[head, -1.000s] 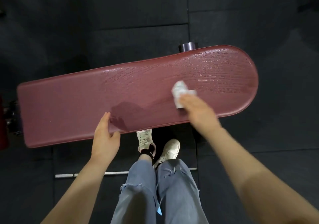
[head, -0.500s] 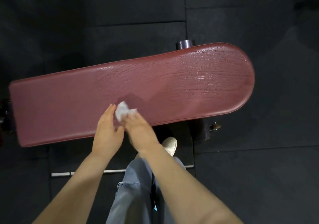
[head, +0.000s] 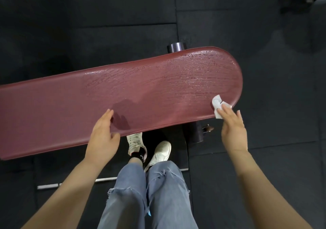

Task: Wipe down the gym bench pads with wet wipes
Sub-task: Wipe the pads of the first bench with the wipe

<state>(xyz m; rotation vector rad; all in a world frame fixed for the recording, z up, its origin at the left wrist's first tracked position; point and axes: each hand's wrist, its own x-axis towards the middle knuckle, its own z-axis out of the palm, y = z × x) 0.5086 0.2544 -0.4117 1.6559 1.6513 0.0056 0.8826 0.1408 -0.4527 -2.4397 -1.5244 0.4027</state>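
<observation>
A long dark-red bench pad runs across the view, its rounded end at the right, and its right half glistens with wet streaks. A crumpled white wet wipe lies on the pad's near right edge under the fingertips of my right hand, which presses it down. My left hand rests on the near edge of the pad at the middle, fingers flat on top and thumb over the side, holding nothing else.
Black rubber floor tiles surround the bench. Dark metal frame tubes stick out behind the pad and below it. My legs in jeans and white shoes stand under the near edge. A metal strip lies on the floor.
My right hand swept the wipe from the right part of the pad leftward to beside my left hand, then back to the near right end. The left hand stayed on the edge.
</observation>
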